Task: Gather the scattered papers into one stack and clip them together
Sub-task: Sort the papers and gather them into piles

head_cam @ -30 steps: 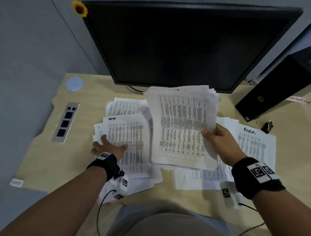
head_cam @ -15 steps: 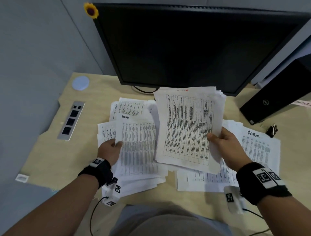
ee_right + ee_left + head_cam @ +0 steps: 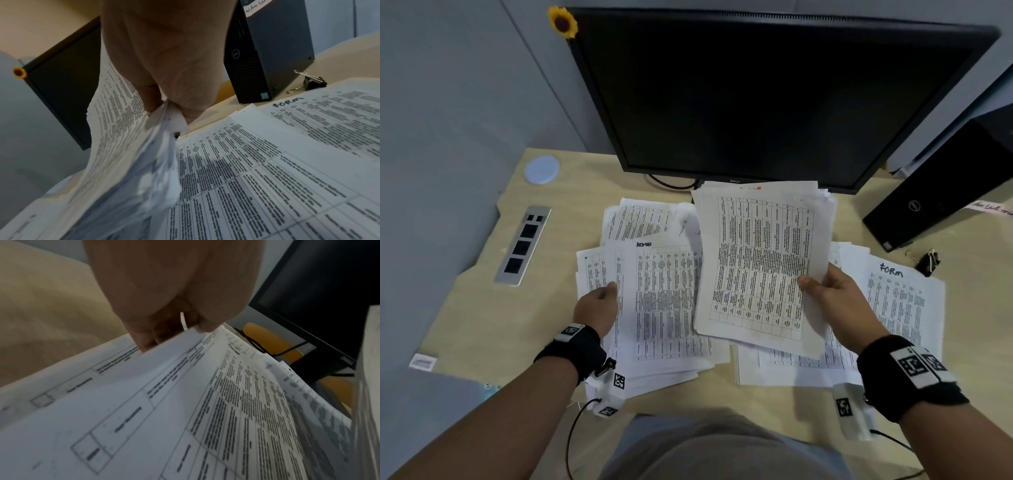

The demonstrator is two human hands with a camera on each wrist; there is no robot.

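Printed sheets lie scattered over the desk in front of the monitor. My right hand (image 3: 822, 291) pinches a thick gathered stack of papers (image 3: 760, 267) by its right edge and holds it tilted above the desk; the right wrist view shows that stack (image 3: 123, 129) between thumb and fingers. My left hand (image 3: 599, 301) pinches the left edge of a sheet marked "ADMIN" (image 3: 664, 298) and lifts it off the left pile; the left wrist view shows fingers (image 3: 164, 331) curled on that edge. A sheet marked "FORM" (image 3: 893, 301) lies flat at right. A black binder clip (image 3: 928, 262) sits beyond it.
A large black monitor (image 3: 774, 96) stands close behind the papers, with a sunflower ornament (image 3: 562, 22) on its corner. A black computer tower (image 3: 941, 195) is at right. A socket panel (image 3: 522, 245) and a round white cap (image 3: 541, 169) lie at the desk's left.
My left hand went from lying flat on the left pile to pinching the "ADMIN" sheet's edge and lifting it. The right hand's stack has stayed about where it was.
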